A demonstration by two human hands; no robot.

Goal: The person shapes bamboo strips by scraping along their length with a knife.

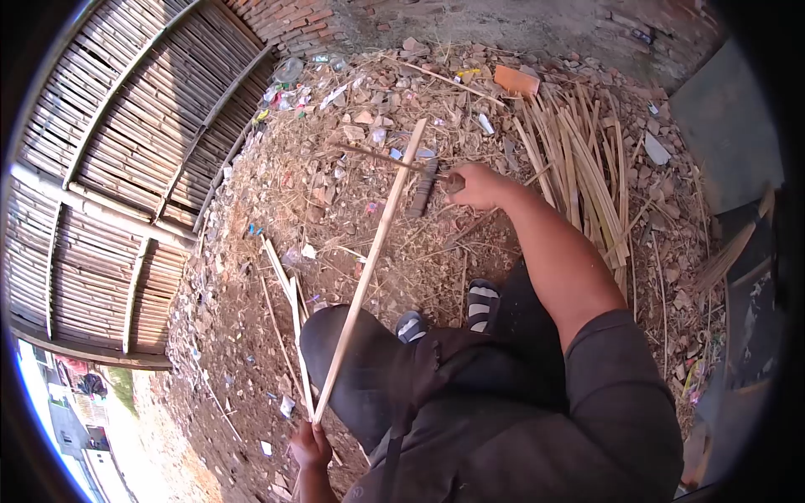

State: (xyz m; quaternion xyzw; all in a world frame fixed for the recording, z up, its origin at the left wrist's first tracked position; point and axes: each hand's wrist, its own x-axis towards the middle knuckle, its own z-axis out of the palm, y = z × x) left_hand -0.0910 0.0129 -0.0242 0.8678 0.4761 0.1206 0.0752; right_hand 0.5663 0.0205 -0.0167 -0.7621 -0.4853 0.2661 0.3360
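Note:
My right hand (476, 186) is wrapped round the handle of a long, thin, brown-bladed knife (369, 153). Its blade points left and crosses the upper part of a pale bamboo strip (369, 261) in this view. Low in the view, my left hand (310, 446) grips the strip's near end, and the strip slants up across my dark-clad knee (348, 352). More narrow pale strips (296, 327) run from near my left hand up and to the left. Just beyond the blade, a dark, ridged stick (424, 189) lies on the ground.
A pile of split bamboo strips (579, 159) lies at the right. An orange-brown tile (516, 81) is behind it. Rubble and litter cover the ground. A bamboo-slat fence (126, 109) stands left, a brick wall (503, 29) at the back. My sandalled feet (482, 303) are below the knife.

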